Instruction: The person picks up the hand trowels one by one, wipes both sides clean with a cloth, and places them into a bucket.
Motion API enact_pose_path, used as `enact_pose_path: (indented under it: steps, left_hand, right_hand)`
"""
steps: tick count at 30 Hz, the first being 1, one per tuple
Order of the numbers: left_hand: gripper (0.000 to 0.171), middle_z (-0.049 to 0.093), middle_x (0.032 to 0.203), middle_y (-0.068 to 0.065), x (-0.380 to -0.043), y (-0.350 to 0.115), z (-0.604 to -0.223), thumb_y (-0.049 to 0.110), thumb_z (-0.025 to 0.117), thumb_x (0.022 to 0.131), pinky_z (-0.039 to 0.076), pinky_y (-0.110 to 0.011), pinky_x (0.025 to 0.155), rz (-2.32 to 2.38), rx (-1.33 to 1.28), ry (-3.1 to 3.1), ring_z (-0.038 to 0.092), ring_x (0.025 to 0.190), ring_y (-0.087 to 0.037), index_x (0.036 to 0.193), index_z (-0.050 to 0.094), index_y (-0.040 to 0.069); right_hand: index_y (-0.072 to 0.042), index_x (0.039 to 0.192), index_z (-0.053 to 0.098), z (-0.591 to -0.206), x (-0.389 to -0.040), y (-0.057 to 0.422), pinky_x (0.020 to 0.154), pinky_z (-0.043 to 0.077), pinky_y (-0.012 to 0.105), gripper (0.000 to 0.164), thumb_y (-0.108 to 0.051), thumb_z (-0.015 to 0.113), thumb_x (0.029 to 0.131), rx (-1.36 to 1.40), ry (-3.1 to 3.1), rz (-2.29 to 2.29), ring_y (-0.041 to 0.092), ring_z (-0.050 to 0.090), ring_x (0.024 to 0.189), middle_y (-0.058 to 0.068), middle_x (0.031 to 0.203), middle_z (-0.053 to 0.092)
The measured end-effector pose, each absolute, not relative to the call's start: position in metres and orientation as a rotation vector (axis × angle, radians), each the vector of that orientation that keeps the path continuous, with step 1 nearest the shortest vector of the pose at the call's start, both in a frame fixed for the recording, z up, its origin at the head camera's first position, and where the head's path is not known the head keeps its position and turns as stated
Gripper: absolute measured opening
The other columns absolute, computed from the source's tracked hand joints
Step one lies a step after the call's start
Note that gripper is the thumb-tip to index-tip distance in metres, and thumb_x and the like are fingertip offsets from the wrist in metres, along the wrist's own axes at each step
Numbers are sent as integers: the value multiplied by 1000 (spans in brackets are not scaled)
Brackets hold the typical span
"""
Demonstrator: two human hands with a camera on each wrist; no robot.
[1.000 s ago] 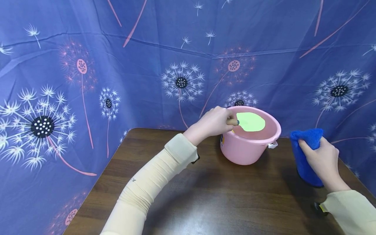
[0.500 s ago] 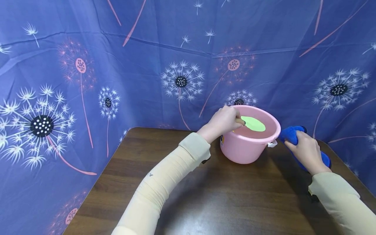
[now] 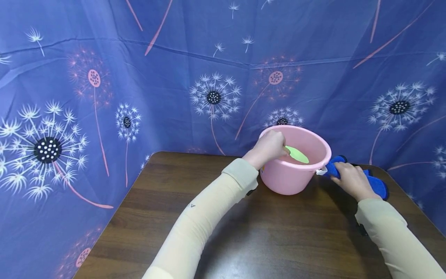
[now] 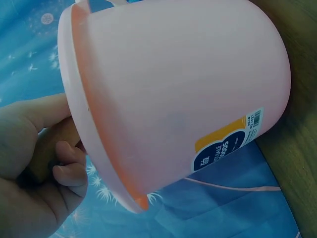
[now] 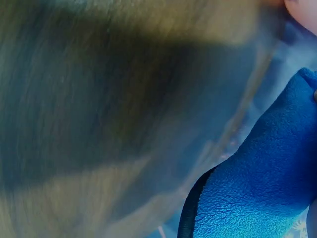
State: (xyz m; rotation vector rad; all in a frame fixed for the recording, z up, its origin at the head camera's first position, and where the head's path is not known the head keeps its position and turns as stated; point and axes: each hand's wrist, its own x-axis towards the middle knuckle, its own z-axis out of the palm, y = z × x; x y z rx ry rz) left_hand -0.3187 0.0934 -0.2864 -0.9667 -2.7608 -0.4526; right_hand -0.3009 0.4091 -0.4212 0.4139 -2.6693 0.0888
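Note:
In the head view my left hand point(image 3: 269, 147) is at the near left rim of a pink plastic bucket point(image 3: 287, 179). It grips the wooden handle point(image 4: 52, 148) of a small trowel with a light green blade point(image 3: 297, 155). That blade dips inside the bucket's mouth, tilted down to the right. To the right of the bucket, my right hand point(image 3: 353, 180) holds a bunched blue towel point(image 3: 378, 187) with a dark edge. One end of the towel lies close to the bucket's white handle joint point(image 3: 321, 170). The right wrist view shows the towel point(image 5: 262, 168) hanging, with most of the hand out of frame.
The bucket stands on a dark wooden table point(image 3: 271, 240), near its back edge. Behind and to the left hangs a blue curtain point(image 3: 167, 97) with dandelion prints. A label point(image 4: 228, 141) is stuck on the bucket's side.
My left hand has moved right and slightly down, lowering the trowel's blade deeper into the bucket. My right hand has carried the towel left, beside the bucket, and the towel has tipped over sideways.

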Motion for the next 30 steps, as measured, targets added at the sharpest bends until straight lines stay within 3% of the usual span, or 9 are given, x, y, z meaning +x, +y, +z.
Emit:
enact_pose_path:
  steps: [5,13,19,23,30]
  left_hand:
    - [40,31,52,6,-321,101,-287,23,73,78,33,-19,53,-395,-924,-2840,32,51,-8,54,42,16]
    - [23,57,76,7,-324,118,-287,25,76,77,44,-23,68,-305,-850,-2957,53,70,-9,83,57,16]
    - [28,59,84,4,-328,126,-293,19,78,75,45,-24,70,-301,-816,-3006,55,76,-11,92,56,15]
    - [32,58,87,5,-329,130,-297,24,80,74,44,-23,76,-308,-780,-3054,55,83,-12,94,56,16]
    - [29,59,87,6,-330,134,-298,24,79,76,44,-22,74,-311,-739,-3118,56,82,-10,94,58,17]
  right_hand:
    - [2,95,57,-433,-310,408,69,40,60,34,-14,78,74,441,-2727,91,42,57,79,22,85,62]
    - [7,111,57,-446,-311,415,79,39,65,46,-17,76,76,418,-2832,143,46,56,87,29,96,61]
    - [9,123,50,-448,-313,418,83,39,67,63,-24,76,76,346,-2949,278,52,54,97,34,110,57]
    - [9,131,43,-450,-316,417,87,33,69,76,-30,76,76,288,-3029,357,55,48,108,35,122,51]
    - [6,131,44,-457,-316,417,85,34,70,73,-32,74,76,302,-2982,290,54,50,105,34,120,53]
